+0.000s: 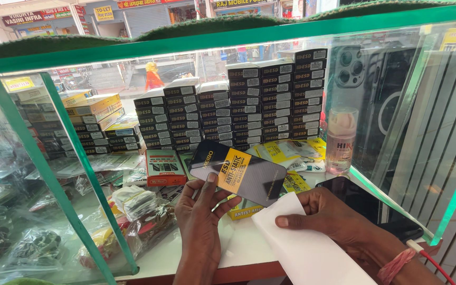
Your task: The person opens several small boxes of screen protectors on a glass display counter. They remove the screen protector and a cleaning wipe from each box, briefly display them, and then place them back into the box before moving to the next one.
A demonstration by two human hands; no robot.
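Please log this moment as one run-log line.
left hand: holds black-yellow packet | right hand: holds white sheet | phone: under right hand

**Much of a shop counter stays out of sight**

The left hand point(200, 221) is cut off at the wrist by the lower edge, and its palm faces away. The right hand point(329, 216) covers part of a white sheet point(304, 253), which also runs off the bottom, and hides much of the dark phone point(362, 198) beneath it. The flat dark packet point(237, 172) masks the yellow packets point(286, 153) behind. Stacked black boxes point(238, 105) blur behind reflections on the glass. Bagged items point(32, 248) at lower left are too smeared to identify.
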